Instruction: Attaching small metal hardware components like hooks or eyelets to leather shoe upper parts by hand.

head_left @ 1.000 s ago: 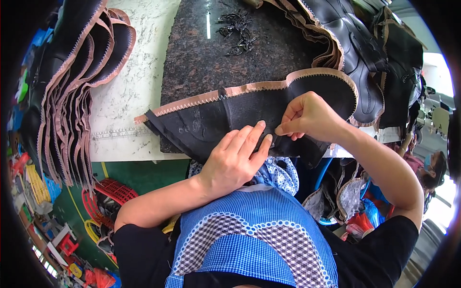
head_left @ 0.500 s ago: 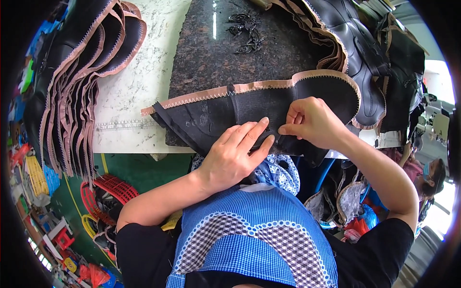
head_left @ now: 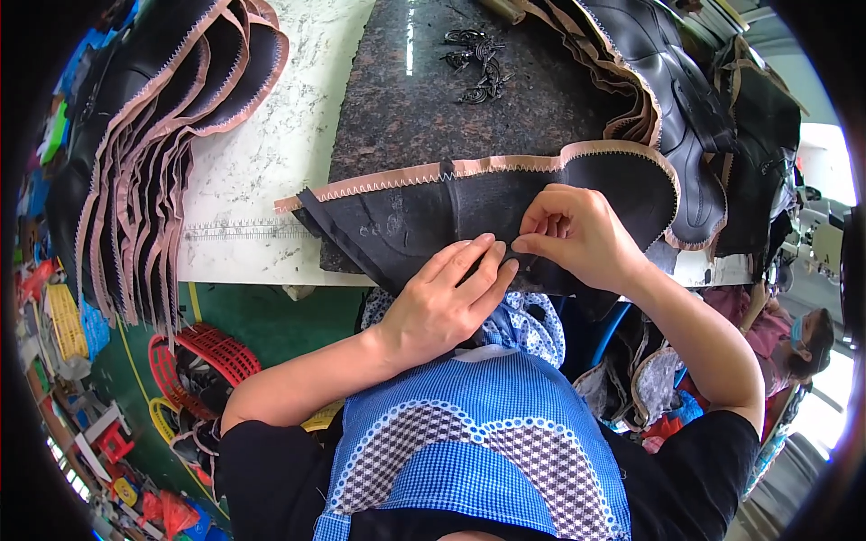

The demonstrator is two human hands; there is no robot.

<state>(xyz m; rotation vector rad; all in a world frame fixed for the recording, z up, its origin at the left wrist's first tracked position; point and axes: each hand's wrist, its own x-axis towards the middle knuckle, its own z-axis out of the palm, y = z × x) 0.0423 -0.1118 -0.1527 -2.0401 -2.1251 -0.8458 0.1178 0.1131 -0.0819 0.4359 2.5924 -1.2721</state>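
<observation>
A black boot upper [head_left: 406, 212] with a tan, zigzag-stitched edge lies across the near part of the dark stone slab [head_left: 388, 108]. My left hand [head_left: 442, 302] rests on its lower portion, fingers stretched out and fairly close together, pressing it down. Just to the right, my right hand [head_left: 582, 236] is closed in a pinch over the same piece. Its thumb tip almost meets the left fingertips. Whatever the pinch holds, if anything, is too small or hidden to make out.
A small heap of black, looped bits [head_left: 475, 65] lies on the slab. Stacked boot uppers hang at the left [head_left: 135, 194] and pile up at the right [head_left: 672, 99]. A ruler strip [head_left: 244, 232] marks the white table [head_left: 289, 81]. Below stands a red basket [head_left: 212, 356]; another person [head_left: 794, 343] sits far right.
My left fingertips have come closer to the right hand's pinch. The right hand keeps its closed shape over the boot upper. The whole view has shifted slightly.
</observation>
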